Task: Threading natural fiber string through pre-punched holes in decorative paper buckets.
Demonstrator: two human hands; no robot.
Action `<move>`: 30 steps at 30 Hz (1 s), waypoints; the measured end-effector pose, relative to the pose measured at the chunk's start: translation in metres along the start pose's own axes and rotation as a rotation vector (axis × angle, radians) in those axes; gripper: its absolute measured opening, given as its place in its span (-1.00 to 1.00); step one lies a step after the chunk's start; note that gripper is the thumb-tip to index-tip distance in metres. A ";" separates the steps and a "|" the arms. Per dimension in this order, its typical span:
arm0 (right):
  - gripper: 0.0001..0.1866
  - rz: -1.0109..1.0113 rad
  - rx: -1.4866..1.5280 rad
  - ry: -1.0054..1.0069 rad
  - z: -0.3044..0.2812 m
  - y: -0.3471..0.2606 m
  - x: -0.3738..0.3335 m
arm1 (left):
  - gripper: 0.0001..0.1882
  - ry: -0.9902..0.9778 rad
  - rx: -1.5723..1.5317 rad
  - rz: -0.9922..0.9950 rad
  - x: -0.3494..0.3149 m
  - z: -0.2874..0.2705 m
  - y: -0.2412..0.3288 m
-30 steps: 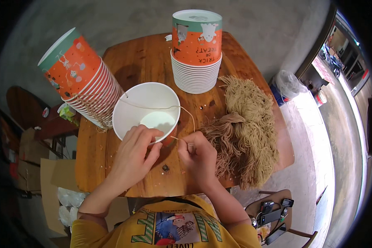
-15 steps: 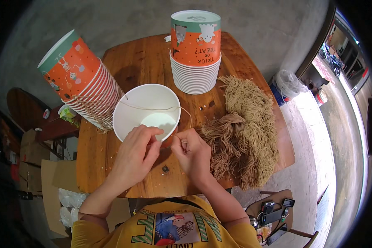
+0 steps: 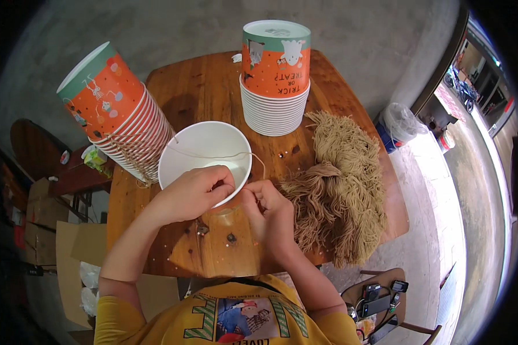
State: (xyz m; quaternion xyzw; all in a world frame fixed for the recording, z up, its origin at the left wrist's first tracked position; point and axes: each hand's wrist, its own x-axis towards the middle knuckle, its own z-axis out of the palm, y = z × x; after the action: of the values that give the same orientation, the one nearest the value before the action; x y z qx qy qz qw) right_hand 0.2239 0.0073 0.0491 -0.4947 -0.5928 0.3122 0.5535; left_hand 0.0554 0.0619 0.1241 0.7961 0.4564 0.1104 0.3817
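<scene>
A white paper bucket (image 3: 178, 149) stands mouth up on the wooden table in front of me. A thin beige cord (image 3: 258, 158) comes from its far left rim, crosses the opening and loops over the right rim. My left hand (image 3: 190, 192) reaches over the near rim, fingers curled together inside the bucket; what they hold, if anything, is hidden. Just outside the near right rim, my right hand (image 3: 270, 215) pinches the cord where it comes down. Beside that hand lies a big heap of beige cords (image 3: 351, 190).
A tilted stack of orange and green buckets (image 3: 112, 100), with cords hanging on it, stands at the left. Another stack, upside down (image 3: 276, 109), is at the back. The wooden table (image 3: 195, 80) bears small white bits. A chair (image 3: 385, 299) with devices is at the lower right.
My left hand has moved from the near rim further into the bucket, its fingers now curled inward. My right hand stays beside the rim. The view has shifted slightly.
</scene>
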 end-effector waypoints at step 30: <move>-0.86 0.085 0.083 -0.024 -0.017 -0.011 0.015 | -0.90 0.056 -0.166 0.016 0.008 -0.020 -0.014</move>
State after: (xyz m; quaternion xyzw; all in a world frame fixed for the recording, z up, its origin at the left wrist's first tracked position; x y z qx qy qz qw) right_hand 0.2393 0.0142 0.0680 -0.4924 -0.5644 0.3654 0.5527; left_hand 0.0405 0.0830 0.1266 0.7618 0.4500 0.1731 0.4326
